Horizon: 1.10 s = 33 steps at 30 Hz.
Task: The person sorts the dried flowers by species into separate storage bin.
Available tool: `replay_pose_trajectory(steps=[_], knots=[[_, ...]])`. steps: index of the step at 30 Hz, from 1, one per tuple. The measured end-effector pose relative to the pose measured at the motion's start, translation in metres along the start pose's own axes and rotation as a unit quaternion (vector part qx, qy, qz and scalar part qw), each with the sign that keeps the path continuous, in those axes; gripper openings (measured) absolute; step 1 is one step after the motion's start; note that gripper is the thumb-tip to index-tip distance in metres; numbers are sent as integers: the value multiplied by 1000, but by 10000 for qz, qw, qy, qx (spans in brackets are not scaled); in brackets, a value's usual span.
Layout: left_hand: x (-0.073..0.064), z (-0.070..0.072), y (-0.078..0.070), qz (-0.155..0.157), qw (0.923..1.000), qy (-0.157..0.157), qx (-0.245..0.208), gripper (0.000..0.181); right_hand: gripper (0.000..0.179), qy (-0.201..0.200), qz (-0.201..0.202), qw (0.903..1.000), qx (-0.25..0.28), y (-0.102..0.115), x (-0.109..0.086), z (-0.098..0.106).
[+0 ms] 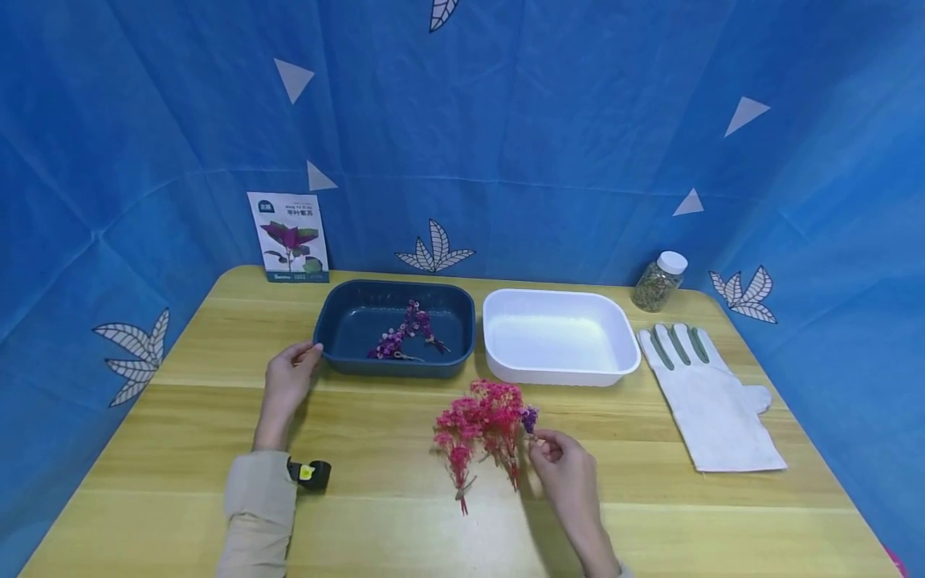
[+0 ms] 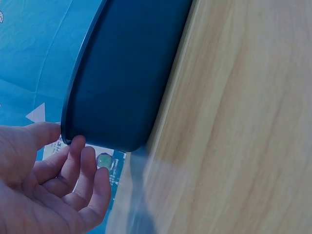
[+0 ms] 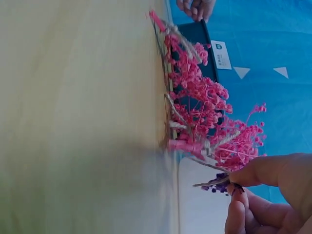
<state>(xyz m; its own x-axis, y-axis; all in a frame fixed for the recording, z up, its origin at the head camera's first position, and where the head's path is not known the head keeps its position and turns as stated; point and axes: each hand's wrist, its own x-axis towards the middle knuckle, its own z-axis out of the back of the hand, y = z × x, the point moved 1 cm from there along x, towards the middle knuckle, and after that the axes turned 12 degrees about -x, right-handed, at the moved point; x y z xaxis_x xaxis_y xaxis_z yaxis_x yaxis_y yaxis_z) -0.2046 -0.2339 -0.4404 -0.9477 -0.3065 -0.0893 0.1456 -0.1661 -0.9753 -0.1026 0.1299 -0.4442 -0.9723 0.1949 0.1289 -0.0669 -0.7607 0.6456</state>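
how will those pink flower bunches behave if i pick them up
The pink flower bunches are probably light, being mostly thin stems and tiny blooms. Those fine blooms look fragile and might shed if squeezed. Twine around stems suggests a bunch would likely lift together.

The left sleeve (image 1: 257, 526) is pale beige cloth, loose and softly creased, ending in a broad, straight-edged cuff with a curved fold or seam below it. At the cuff's inner side sits a black strap-like piece (image 1: 320, 475), rounded at its outer end and bearing a small bright yellow patch (image 1: 307, 473). Of the right sleeve (image 1: 625, 572), only a greyish-beige edge shows. Left hand (image 1: 289, 377) and right hand (image 1: 569, 475) are both bare.
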Motion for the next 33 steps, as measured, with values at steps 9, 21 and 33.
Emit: replay_pose_trajectory(steps=[9, 21, 33], knots=[[0, -1, 0, 92, 9999, -4, -95, 48, 13, -467, -124, 9988, 61, 0, 0, 2], [0, -1, -1, 0, 9999, -61, -106, 48, 12, -857, 69, 9962, 139, 4, -3, 3], [-3, 0, -3, -7, 10000, 11, -24, 51, 18, -1360, 434, 9891, 348, 4, -3, 4]])
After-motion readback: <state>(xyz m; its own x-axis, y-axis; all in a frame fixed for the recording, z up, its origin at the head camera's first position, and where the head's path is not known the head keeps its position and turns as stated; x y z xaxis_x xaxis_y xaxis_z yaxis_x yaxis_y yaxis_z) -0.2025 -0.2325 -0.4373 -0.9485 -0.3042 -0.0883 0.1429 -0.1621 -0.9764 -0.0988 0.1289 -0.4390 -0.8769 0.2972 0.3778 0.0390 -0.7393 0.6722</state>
